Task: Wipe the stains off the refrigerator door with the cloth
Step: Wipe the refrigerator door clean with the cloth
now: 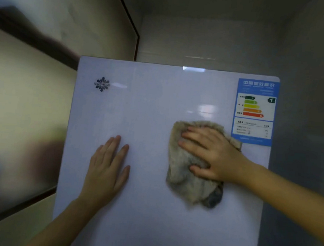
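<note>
Refrigerator door (pixel 158 103) ahead. At three o'clock your right hand (pixel 212 156) presses the cloth (pixel 187 185) with straight fingers. At eight, your left hand (pixel 107 169) lies flat, empty.

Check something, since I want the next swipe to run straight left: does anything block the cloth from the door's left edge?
Yes. The left hand lies flat on the refrigerator door, directly left of the cloth that the right hand presses. Nothing else visible does.
</note>
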A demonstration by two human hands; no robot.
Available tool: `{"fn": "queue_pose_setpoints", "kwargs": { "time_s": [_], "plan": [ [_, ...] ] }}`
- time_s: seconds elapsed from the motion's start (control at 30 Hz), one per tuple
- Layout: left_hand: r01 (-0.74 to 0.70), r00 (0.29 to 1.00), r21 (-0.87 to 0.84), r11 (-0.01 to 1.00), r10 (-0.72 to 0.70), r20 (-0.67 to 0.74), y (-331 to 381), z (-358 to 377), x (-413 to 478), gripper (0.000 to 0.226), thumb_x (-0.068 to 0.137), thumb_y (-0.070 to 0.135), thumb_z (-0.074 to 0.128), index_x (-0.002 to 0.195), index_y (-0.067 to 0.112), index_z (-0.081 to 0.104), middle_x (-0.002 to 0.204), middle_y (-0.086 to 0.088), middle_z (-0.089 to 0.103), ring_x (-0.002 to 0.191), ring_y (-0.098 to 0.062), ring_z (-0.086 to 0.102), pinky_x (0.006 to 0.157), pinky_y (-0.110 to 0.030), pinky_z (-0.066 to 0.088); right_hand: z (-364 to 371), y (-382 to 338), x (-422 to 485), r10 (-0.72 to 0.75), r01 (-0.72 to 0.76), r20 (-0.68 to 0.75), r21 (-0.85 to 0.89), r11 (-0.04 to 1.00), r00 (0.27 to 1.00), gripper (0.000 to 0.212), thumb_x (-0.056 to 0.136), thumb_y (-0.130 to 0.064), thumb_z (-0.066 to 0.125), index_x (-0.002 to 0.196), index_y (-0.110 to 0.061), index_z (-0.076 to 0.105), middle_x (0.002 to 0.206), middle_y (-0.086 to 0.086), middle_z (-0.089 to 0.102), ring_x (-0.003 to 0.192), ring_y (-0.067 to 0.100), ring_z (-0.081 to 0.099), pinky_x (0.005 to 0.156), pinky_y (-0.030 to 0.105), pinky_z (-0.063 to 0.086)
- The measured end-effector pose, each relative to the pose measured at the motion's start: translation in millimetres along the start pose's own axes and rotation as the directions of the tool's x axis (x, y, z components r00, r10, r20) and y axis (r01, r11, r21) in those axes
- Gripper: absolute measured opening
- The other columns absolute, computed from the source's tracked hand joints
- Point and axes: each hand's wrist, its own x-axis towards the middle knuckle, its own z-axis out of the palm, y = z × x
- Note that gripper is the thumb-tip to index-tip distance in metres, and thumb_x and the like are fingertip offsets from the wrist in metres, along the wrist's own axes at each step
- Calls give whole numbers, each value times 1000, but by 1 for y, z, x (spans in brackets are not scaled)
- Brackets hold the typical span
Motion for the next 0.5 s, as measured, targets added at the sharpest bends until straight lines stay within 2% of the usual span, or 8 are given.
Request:
{"fn": "queue_pose_setpoints", "kwargs": {
  "time_s": [0.1,0.17,0.37,0.5],
  "plan": [
    [-8,1000,9,1000,8,-6,0,0,0,58,98,41,42,148,10,44,160,-17,34,148,-34,33,119,-48,28,3,-8,-23,-71,71,50,-9,997,996,66,93,-50,64,148,-16,52,151,10,51,144,29,42,119,49,34],
    [-6,1000,7,1000,6,-3,0,1,0,60,98,42,42,148,10,44,161,-16,34,149,-34,32,119,-48,27,-3,2,-21,-59,61,54,-27,998,997,66,93,-51,64,147,-16,52,151,11,51,144,29,43,119,49,35],
    [8,1000,-12,1000,-8,-9,1,2,0,62,96,42,41,148,9,44,161,-17,32,149,-36,32,118,-53,30,-23,28,-3,202,-206,-65,-54,977,977,67,93,-52,60,149,-17,49,153,10,48,147,28,38,122,45,28],
    [-4,1000,-14,1000,4,-15,2,0,1,61,96,41,42,147,7,46,160,-19,34,148,-38,33,118,-53,30,-10,-1,-28,269,-275,-120,-35,961,956,66,92,-49,65,148,-17,51,152,8,49,148,27,37,121,46,29]
  ]
}}
